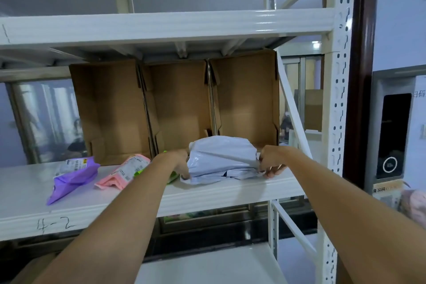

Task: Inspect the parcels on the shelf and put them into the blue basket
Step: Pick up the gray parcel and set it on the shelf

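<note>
A white plastic parcel (pixel 222 158) lies on the white shelf (pixel 207 193), right of centre. My left hand (pixel 181 162) grips its left end and my right hand (pixel 270 163) pinches its right end. A pink parcel (pixel 125 172) lies to the left, and a purple parcel (pixel 72 175) lies farther left, both with printed labels. A green parcel (pixel 171 177) shows only as a sliver behind my left forearm. No blue basket is in view.
Three open cardboard boxes (pixel 179 104) stand on their sides at the back of the shelf. A shelf beam (pixel 161 26) runs overhead. The rack's perforated upright (pixel 338 99) rises at the right. A lower shelf (pixel 207 265) lies below.
</note>
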The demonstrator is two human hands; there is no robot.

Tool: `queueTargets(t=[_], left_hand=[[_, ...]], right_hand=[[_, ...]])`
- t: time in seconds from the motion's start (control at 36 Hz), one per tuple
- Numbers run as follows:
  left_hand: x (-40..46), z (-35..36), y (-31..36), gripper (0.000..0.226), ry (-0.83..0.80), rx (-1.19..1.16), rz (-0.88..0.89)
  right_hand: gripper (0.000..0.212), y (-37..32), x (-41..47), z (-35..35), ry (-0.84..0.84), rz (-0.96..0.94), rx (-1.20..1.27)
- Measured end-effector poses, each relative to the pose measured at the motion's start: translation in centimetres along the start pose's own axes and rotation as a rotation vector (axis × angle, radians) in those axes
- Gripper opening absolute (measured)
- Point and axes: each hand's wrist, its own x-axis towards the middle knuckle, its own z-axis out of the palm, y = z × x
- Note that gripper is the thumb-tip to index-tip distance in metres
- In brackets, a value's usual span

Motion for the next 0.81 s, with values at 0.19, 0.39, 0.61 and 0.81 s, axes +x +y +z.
queueTargets(t=[0.19,0.39,0.61,0.81], left_hand=[[0.7,0.4,-0.7,0.074,-0.123,-0.121,0.044],[1.4,1.2,-1.4,0.053,-0.042,-0.050,0.111],[2.3,0.0,-1.3,0.023,-0.091,-0.130,0.158],[2.4,-1.0,-2.1,0.054,-0.306,-0.133,0.017]], right_hand=[[0.037,-0.2,1.6,1.3,-0.039,0.005,0.233],[0.030,0.3,2.1,2.3,-0.031,-0.050,0.196],[0.025,-0.2,1.5,0.5,-0.021,-0.025,0.064],[0.044,-0.4,0.2,0.1,-0.213,0.155,0.079]])
